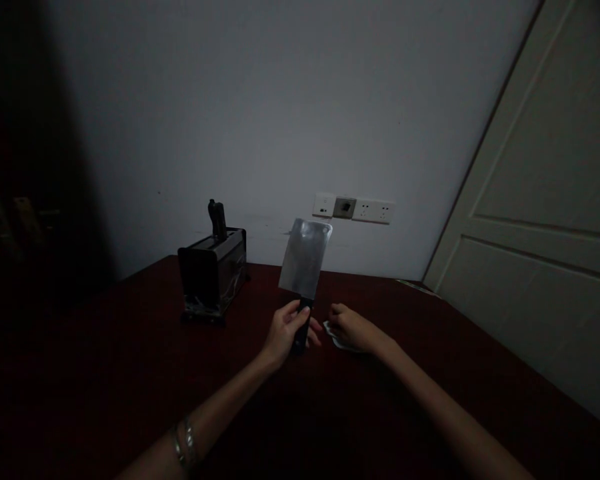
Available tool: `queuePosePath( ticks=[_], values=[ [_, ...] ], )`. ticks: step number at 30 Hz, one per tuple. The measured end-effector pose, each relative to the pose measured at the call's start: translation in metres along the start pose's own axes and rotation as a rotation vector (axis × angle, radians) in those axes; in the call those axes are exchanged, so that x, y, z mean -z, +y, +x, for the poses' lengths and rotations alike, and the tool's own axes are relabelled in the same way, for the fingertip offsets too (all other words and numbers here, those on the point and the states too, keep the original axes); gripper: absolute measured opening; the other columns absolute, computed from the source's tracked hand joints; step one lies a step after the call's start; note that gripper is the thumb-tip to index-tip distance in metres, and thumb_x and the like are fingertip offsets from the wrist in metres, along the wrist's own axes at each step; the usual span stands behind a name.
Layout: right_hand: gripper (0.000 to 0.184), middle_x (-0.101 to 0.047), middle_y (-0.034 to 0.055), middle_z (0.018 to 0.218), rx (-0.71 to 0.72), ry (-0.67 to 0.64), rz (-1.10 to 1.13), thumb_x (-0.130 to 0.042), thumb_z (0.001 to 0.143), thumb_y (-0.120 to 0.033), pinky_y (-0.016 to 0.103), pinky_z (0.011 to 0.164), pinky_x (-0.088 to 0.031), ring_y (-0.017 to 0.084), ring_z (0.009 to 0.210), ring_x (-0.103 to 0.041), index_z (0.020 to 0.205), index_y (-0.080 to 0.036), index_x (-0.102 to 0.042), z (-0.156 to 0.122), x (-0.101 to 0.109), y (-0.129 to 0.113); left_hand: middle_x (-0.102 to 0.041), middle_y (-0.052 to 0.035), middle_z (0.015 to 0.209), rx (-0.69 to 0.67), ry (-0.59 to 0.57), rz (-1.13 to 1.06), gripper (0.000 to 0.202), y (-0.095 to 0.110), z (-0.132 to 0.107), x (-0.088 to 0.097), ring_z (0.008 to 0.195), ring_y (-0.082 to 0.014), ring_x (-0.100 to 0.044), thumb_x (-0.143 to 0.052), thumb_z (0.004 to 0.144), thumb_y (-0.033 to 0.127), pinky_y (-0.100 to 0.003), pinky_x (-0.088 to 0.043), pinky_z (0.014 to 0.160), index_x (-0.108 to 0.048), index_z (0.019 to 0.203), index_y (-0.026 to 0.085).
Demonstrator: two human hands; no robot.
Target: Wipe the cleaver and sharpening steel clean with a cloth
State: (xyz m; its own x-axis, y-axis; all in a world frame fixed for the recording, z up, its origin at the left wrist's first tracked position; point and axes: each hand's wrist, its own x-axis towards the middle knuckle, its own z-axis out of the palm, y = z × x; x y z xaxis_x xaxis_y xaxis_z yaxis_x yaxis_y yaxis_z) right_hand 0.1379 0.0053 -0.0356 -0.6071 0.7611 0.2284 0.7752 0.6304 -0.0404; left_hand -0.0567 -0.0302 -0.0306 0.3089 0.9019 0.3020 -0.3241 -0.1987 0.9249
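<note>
A cleaver (305, 257) with a wide metal blade and a black handle stands nearly upright in front of me, leaning a little to the right. My left hand (286, 331) is wrapped round its handle. Just right of the handle, my right hand (353, 327) is closed on a pale cloth (339, 343), low over the table; most of the cloth is hidden under the hand. To the left stands a dark, boxy knife block (213, 270), and black handles (217, 220) stick up out of its top.
The dark red table (260, 413) runs back to a grey wall, where sockets (374, 211) and switch plates are fitted. On the right is a pale panelled door (540, 200). A flat, thin item (420, 288) lies at the table's far right edge. The room is dim.
</note>
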Motion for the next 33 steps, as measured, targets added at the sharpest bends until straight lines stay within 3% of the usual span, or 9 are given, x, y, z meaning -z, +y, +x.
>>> queuePosePath(
  ticks=[4,6,8,11,14,17,23,28,33],
  values=[
    [0.028,-0.062,0.0137,0.091,-0.029,0.007,-0.011,-0.044,0.082,-0.013,0.030,0.073,-0.044,0.020,0.082,-0.058,0.104,-0.010,-0.061,-0.003,-0.026,-0.003,-0.067,-0.0122,0.073,0.064,-0.080,-0.059,0.039,0.000,0.002,0.003,0.056,-0.0221,-0.066,-0.055,0.076,0.046,-0.022,-0.042,0.043,-0.047,0.093,0.012],
    [0.039,-0.063,0.0160,0.100,-0.077,0.053,0.023,-0.044,0.085,-0.019,0.032,0.077,-0.044,0.022,0.089,-0.059,0.122,-0.010,-0.048,-0.007,-0.027,-0.001,-0.067,-0.0147,0.078,0.087,-0.093,-0.102,0.038,-0.001,0.003,0.004,0.064,-0.0243,-0.067,-0.056,0.076,0.045,-0.027,-0.047,0.053,-0.048,0.092,0.011],
    [0.043,-0.062,0.0173,0.105,-0.158,0.150,0.082,-0.042,0.087,-0.028,0.033,0.078,-0.044,0.024,0.093,-0.059,0.126,-0.011,-0.043,-0.014,-0.019,-0.002,-0.068,-0.0162,0.082,0.106,-0.097,-0.144,0.037,-0.001,0.004,0.005,0.070,-0.0258,-0.067,-0.057,0.076,0.044,-0.032,-0.048,0.063,-0.049,0.091,0.011],
    [0.033,-0.067,0.0106,0.089,-0.298,0.377,0.197,-0.035,0.090,-0.037,0.031,0.069,-0.044,0.021,0.076,-0.063,0.102,-0.016,-0.058,-0.029,0.005,-0.017,-0.068,-0.0176,0.083,0.111,-0.081,-0.173,0.037,0.000,0.006,0.006,0.074,-0.0278,-0.067,-0.060,0.075,0.043,-0.036,-0.046,0.072,-0.051,0.088,0.010],
    [0.036,-0.057,0.0013,0.056,-0.376,0.601,0.362,-0.035,0.089,-0.040,0.026,0.054,-0.040,0.014,0.049,-0.053,0.068,-0.019,-0.055,-0.040,0.027,-0.047,-0.068,-0.0182,0.083,0.108,-0.074,-0.185,0.036,0.001,0.007,0.007,0.077,-0.0291,-0.067,-0.062,0.073,0.042,-0.037,-0.043,0.079,-0.052,0.085,0.009],
    [0.036,-0.053,-0.0015,0.048,-0.381,0.502,0.656,-0.039,0.086,-0.046,0.024,0.046,-0.038,0.012,0.044,-0.051,0.065,-0.019,-0.053,-0.038,0.030,-0.079,-0.069,-0.0160,0.079,0.114,-0.072,-0.197,0.036,0.000,0.008,0.009,0.076,-0.0275,-0.067,-0.062,0.074,0.041,-0.036,-0.044,0.078,-0.054,0.087,0.009],
    [0.054,-0.059,0.0003,0.054,-0.561,0.087,1.339,-0.036,0.075,-0.067,0.020,0.028,-0.037,0.013,0.036,-0.054,0.085,-0.015,-0.051,-0.011,-0.004,-0.101,-0.069,-0.0149,0.082,0.158,-0.105,-0.259,0.035,-0.001,0.008,0.013,0.073,-0.0246,-0.066,-0.058,0.076,0.042,-0.027,-0.046,0.057,-0.054,0.091,0.011],
    [0.052,-0.064,0.0037,0.066,-0.591,0.076,1.590,-0.039,0.075,-0.065,0.024,0.031,-0.046,0.016,0.044,-0.061,0.089,-0.016,-0.049,0.001,-0.019,-0.110,-0.069,-0.0144,0.080,0.145,-0.137,-0.302,0.031,0.000,0.008,0.013,0.080,-0.0251,-0.065,-0.056,0.078,0.039,-0.030,-0.047,0.066,-0.054,0.091,0.011],
    [0.050,-0.061,-0.0001,0.058,-0.530,0.081,1.687,-0.041,0.073,-0.066,0.025,0.030,-0.046,0.017,0.043,-0.062,0.088,-0.018,-0.046,0.010,-0.027,-0.117,-0.069,-0.0136,0.078,0.185,-0.124,-0.306,0.031,0.001,0.006,0.013,0.080,-0.0271,-0.065,-0.056,0.077,0.040,-0.033,-0.048,0.065,-0.054,0.092,0.012]
  ],
)
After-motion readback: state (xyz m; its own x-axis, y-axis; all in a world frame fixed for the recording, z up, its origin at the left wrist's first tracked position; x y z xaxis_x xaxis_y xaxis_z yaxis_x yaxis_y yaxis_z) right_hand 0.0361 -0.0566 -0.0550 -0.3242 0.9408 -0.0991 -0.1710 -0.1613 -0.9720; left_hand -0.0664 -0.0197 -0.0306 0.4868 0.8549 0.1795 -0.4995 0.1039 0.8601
